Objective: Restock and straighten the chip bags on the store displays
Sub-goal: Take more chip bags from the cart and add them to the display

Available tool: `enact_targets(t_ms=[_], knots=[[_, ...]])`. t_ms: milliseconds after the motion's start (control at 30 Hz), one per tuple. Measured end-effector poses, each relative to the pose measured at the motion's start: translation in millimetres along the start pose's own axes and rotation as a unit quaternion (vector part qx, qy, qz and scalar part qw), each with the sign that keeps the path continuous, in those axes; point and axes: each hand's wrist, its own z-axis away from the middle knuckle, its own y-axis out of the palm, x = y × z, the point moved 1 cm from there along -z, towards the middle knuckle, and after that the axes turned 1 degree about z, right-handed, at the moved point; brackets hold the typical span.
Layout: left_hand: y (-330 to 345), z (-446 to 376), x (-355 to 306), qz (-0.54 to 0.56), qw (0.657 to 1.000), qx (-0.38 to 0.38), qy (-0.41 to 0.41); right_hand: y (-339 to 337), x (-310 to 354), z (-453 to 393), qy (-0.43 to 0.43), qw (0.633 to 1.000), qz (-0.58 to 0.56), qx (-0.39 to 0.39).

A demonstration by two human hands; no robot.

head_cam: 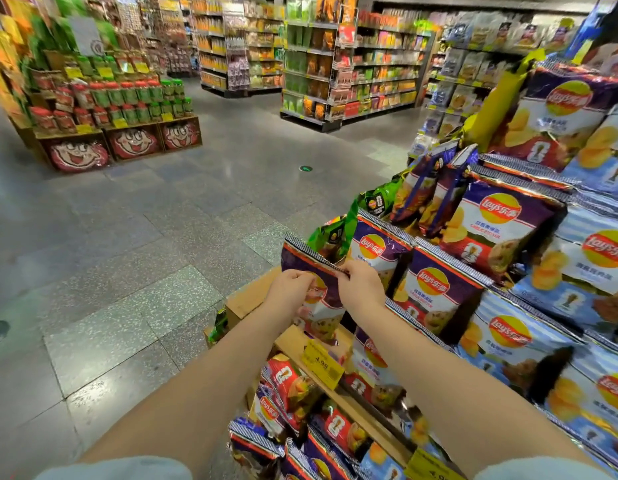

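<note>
Display end, aisle corner: tiered chip stand on the person's right, open floor to the left.
Bag in hand: purple chip bag, upright, held over the wooden shelf edge at the left end of the second tier, just beside the purple row.
Left hand: fingers curled onto the bag's face below the crimped top seal; looks like a steadying grip.
Right hand: fingertips pinch the seal at its right end, likely so the bag hangs straight and faces out.
Why two hands: my reading is that one squares the bag while the other aims it at the slot.
Neighbouring row: purple bags lean back, logos forward, overlapping; the held bag probably needs that same tilt.
Blue bags: banked further right, grouped by flavour.
Green bags: slumped behind the held bag, probably next to straighten.
Price tag: yellow, clipped on the shelf lip below the bag.
Lower tier: red and purple bags jumbled, not yet tidied.
</note>
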Motion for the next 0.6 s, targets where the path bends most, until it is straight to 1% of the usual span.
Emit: enact_targets(t_ms=[67,200,300,400,600], knots=[[-4,-13,-6,-0.015,1.000,0.003,-0.016,7,0,-14,0.010,1.000,-0.005,0.000],[-10,-43,-15,-0.087,0.996,0.032,-0.003,23,-6,-37,0.037,0.999,-0.005,-0.008],[-14,-64,-12,-0.121,0.992,0.043,-0.018,35,-16,-55,0.062,0.998,-0.003,-0.004],[-19,-84,-5,-0.132,0.989,0.052,-0.034,50,-29,-68,0.080,0.997,0.010,0.009],[-27,-119,6,-0.143,0.985,0.047,-0.078,77,-56,-82,0.119,0.992,0.012,0.030]])
